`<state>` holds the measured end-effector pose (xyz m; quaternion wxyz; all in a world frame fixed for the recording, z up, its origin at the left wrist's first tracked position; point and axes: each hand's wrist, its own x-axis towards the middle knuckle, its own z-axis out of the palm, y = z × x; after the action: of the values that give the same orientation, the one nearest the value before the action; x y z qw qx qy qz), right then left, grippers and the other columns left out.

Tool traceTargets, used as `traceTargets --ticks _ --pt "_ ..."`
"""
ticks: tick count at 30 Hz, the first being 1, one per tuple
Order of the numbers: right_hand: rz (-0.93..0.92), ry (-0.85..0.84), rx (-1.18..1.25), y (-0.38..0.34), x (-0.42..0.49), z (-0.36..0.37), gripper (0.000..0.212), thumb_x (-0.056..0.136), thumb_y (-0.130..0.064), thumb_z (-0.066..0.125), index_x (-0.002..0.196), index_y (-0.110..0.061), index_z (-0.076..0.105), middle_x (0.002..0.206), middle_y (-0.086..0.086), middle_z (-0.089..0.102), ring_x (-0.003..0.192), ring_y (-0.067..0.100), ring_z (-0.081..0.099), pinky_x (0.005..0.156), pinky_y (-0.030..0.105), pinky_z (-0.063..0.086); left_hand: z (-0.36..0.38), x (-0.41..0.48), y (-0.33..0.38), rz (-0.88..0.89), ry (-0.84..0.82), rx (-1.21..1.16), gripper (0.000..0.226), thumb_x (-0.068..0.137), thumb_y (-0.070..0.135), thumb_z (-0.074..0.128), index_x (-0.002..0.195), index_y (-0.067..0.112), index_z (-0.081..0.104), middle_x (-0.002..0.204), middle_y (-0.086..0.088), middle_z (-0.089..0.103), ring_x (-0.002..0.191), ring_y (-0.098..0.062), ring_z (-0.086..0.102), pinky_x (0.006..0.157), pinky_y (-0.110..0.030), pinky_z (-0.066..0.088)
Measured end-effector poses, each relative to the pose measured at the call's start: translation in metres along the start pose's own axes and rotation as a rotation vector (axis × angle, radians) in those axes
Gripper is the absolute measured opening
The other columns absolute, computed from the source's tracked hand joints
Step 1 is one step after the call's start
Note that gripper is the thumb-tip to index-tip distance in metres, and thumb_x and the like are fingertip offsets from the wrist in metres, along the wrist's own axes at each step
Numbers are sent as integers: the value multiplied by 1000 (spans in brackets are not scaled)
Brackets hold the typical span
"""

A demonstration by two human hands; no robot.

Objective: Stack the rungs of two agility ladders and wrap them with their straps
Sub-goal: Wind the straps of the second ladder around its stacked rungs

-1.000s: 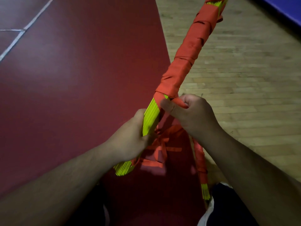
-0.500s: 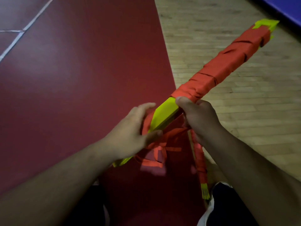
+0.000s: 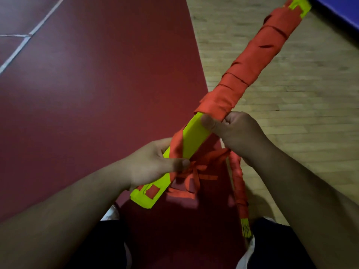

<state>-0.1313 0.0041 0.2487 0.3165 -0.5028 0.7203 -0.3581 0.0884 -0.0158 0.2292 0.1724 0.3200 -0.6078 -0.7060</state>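
Above the red floor (image 3: pixel 97 94), slanting between both hands, the stack of rungs (image 3: pixel 194 140) runs from near the person's knees up toward the top right. Its upper stretch is bound in overlapping turns of orange strap (image 3: pixel 252 61); the lower stretch shows bare yellow-green, with one band of strap crossing it on the left edge.

The right hand (image 3: pixel 239 131) sits at the lowest finished turn, its grip closed, thumb and curled fingers pinching the strap's edge against the rungs. The left hand (image 3: pixel 153 164) wraps the bare part lower down, its thumb pressing the crossing band where it leaves the stack.

Below, the loose strap (image 3: pixel 192 181) lies in a tangle on the floor. Just beside the right leg lies a second bundle (image 3: pixel 238 183), wrapped and with a yellow end showing. Wooden boards (image 3: pixel 281 152) lie to the right.

The likely trouble is slack. If either pinch eases while the next turn is taken, the last coils could loosen and slide down the smooth rungs. The knotted tail could also snag and jerk the band crooked, and the unbound lower ends could fan apart.
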Motion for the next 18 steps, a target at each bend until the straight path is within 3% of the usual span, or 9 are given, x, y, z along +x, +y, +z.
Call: traceTargets --ticks 2,4,7,9,11,15,18 --pt "-32 -17 -93 1 -2 -1 63 55 -80 68 56 -21 47 42 -14 45 41 2 42 43 19 33 -2 2 -3 1 57 105 17 88 3 68 100 15 65 75 10 70 69 -4 64 66 -19 49" --pt "-44 -37 -129 2 -4 0 60 54 -78 69 62 -21 55 53 -9 56 49 3 52 47 20 40 -3 3 -6 -35 134 242 16 87 12 73 101 15 65 77 8 69 71 -7 62 70 -25 48" --pt "11 -71 -105 1 -7 7 68 57 -77 73 86 -16 66 79 4 72 73 19 70 70 41 59 1 7 -10 -45 225 444 18 84 28 77 94 23 63 72 18 65 64 4 56 62 -16 43" --pt "38 -77 -65 -1 -9 11 68 61 -74 76 91 -13 68 85 9 74 78 26 72 77 51 58 5 9 -14 -27 263 501 18 84 31 77 86 28 59 66 28 61 59 10 53 56 -10 38" --pt "67 -63 -13 -5 -9 13 70 64 -73 74 88 -8 69 86 15 74 76 31 71 77 54 57 8 11 -17 -28 310 543 21 83 36 76 84 30 56 65 29 60 60 9 53 56 -13 37" --pt "96 -44 70 -7 -10 12 58 72 -68 73 65 -11 63 67 15 70 52 19 61 65 44 53 6 11 -18 -19 384 657 25 81 41 75 79 39 50 66 28 58 59 5 52 54 -15 35" --pt "134 -98 134 -5 -11 12 57 73 -66 73 61 -12 61 70 25 70 50 22 58 62 36 46 3 9 -16 -21 408 740 26 80 44 74 80 45 48 68 23 60 62 -1 54 53 -18 36"
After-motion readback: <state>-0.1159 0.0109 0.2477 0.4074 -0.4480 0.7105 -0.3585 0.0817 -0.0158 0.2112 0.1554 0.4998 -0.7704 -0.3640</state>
